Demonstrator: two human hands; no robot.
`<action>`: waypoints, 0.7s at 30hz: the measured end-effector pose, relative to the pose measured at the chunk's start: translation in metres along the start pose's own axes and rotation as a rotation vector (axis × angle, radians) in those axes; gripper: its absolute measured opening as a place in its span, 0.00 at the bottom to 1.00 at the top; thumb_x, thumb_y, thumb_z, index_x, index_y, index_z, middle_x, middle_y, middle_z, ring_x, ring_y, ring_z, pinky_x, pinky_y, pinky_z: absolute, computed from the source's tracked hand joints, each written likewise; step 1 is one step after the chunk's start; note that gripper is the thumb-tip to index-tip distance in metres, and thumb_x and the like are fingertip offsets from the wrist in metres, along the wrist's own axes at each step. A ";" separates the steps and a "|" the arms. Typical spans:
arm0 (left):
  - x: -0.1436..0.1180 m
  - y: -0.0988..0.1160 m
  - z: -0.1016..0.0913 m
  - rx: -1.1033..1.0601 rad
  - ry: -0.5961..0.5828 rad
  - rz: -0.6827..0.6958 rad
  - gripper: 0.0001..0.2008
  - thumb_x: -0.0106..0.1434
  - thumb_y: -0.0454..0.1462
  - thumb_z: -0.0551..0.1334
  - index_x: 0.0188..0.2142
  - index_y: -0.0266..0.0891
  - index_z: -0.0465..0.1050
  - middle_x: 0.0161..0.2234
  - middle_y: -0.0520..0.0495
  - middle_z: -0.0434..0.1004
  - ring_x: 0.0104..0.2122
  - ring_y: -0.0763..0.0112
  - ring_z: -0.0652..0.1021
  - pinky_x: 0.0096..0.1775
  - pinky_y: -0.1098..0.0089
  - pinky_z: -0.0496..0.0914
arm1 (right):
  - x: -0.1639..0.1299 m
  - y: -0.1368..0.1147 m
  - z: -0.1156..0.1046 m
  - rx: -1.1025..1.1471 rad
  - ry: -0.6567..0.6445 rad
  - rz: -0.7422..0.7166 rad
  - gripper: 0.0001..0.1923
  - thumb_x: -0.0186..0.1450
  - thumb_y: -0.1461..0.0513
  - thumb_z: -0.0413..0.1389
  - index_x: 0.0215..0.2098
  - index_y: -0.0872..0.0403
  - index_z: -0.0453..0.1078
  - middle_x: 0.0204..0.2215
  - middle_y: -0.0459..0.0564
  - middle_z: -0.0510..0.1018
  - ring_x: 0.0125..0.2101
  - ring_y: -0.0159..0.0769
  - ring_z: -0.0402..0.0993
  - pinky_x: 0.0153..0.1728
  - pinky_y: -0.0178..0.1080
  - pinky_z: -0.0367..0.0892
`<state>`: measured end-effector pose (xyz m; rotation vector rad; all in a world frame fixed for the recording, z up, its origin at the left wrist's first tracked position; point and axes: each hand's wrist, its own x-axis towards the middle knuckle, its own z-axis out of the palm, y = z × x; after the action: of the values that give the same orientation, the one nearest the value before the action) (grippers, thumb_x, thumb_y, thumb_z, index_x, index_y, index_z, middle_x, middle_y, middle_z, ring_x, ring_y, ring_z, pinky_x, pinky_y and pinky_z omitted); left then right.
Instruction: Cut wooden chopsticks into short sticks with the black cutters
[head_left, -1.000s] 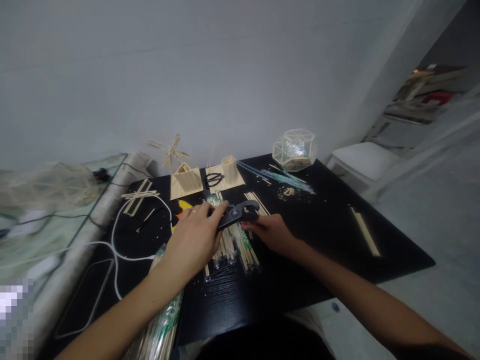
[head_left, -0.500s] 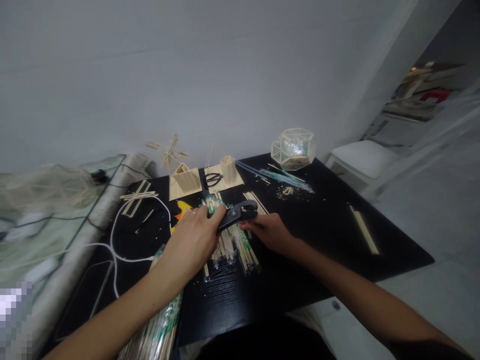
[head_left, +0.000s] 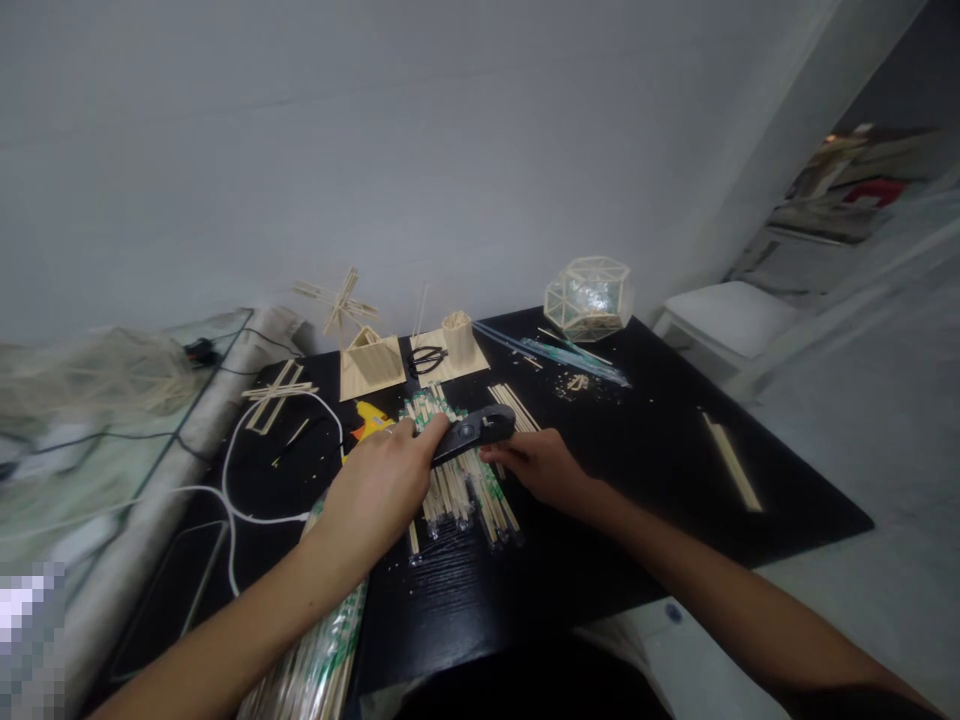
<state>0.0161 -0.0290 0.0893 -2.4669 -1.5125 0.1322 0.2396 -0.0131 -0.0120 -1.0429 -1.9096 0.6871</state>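
L hand [head_left: 381, 482] grip clamped on blk pliers [head_left: 466, 434], jaws narrower vs before; R hand [head_left: 553, 472] grip, can't tell.

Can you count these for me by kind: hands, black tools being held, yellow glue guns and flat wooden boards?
Hands: 2 (left hand, right hand)
Black tool, in the left hand: 1
Yellow glue gun: 1
Wooden boards: 2 (left board, right board)
Total: 6

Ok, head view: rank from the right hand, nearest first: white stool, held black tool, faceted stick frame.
1. Held black tool: left of the right hand.
2. Faceted stick frame: back of the table.
3. White stool: past the table's back-right corner.
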 end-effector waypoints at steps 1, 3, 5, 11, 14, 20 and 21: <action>0.000 0.000 0.000 0.000 0.001 -0.002 0.20 0.63 0.26 0.53 0.52 0.43 0.68 0.35 0.45 0.75 0.32 0.59 0.79 0.34 0.64 0.73 | 0.000 -0.001 0.000 0.009 0.000 0.005 0.13 0.70 0.56 0.60 0.36 0.54 0.83 0.27 0.48 0.85 0.24 0.31 0.76 0.30 0.31 0.66; 0.001 -0.002 0.002 -0.013 0.018 -0.003 0.21 0.63 0.27 0.55 0.53 0.43 0.68 0.37 0.44 0.76 0.35 0.58 0.80 0.36 0.63 0.73 | 0.001 -0.004 -0.003 0.044 -0.018 0.020 0.12 0.70 0.56 0.60 0.36 0.54 0.83 0.29 0.48 0.85 0.26 0.32 0.77 0.31 0.31 0.67; 0.001 -0.006 0.006 -0.044 0.044 -0.031 0.19 0.63 0.29 0.58 0.53 0.42 0.68 0.39 0.42 0.78 0.37 0.56 0.80 0.38 0.62 0.73 | 0.002 -0.007 -0.009 0.094 -0.059 0.041 0.11 0.68 0.56 0.61 0.37 0.53 0.83 0.32 0.48 0.86 0.29 0.33 0.79 0.34 0.32 0.69; 0.004 -0.028 0.034 -0.307 0.112 -0.193 0.10 0.68 0.38 0.57 0.47 0.40 0.71 0.42 0.40 0.79 0.41 0.55 0.80 0.40 0.63 0.71 | 0.009 0.009 -0.031 0.338 -0.171 0.291 0.11 0.61 0.55 0.66 0.35 0.55 0.81 0.35 0.52 0.85 0.32 0.38 0.81 0.34 0.37 0.74; 0.007 -0.028 0.051 -0.619 0.121 -0.155 0.12 0.71 0.46 0.56 0.40 0.41 0.72 0.39 0.45 0.79 0.39 0.61 0.79 0.41 0.67 0.69 | 0.012 0.023 -0.028 0.253 -0.189 0.447 0.08 0.59 0.60 0.67 0.35 0.55 0.79 0.24 0.47 0.81 0.24 0.36 0.79 0.27 0.36 0.71; 0.005 -0.007 0.066 -0.846 -0.039 -0.119 0.23 0.70 0.57 0.52 0.33 0.42 0.68 0.26 0.52 0.72 0.29 0.64 0.75 0.35 0.68 0.64 | 0.016 0.022 0.006 -0.198 -0.154 0.372 0.10 0.55 0.71 0.66 0.33 0.54 0.73 0.21 0.42 0.77 0.23 0.31 0.72 0.26 0.32 0.62; 0.004 -0.005 0.067 -0.855 -0.055 -0.106 0.24 0.70 0.57 0.50 0.33 0.42 0.68 0.26 0.52 0.71 0.29 0.64 0.75 0.36 0.67 0.64 | 0.017 0.021 0.010 -0.241 -0.161 0.354 0.10 0.55 0.71 0.66 0.32 0.54 0.72 0.21 0.42 0.76 0.23 0.31 0.71 0.26 0.32 0.61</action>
<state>-0.0006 -0.0127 0.0257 -2.9797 -2.0209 -0.5923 0.2344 0.0114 -0.0258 -1.5429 -2.0006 0.7688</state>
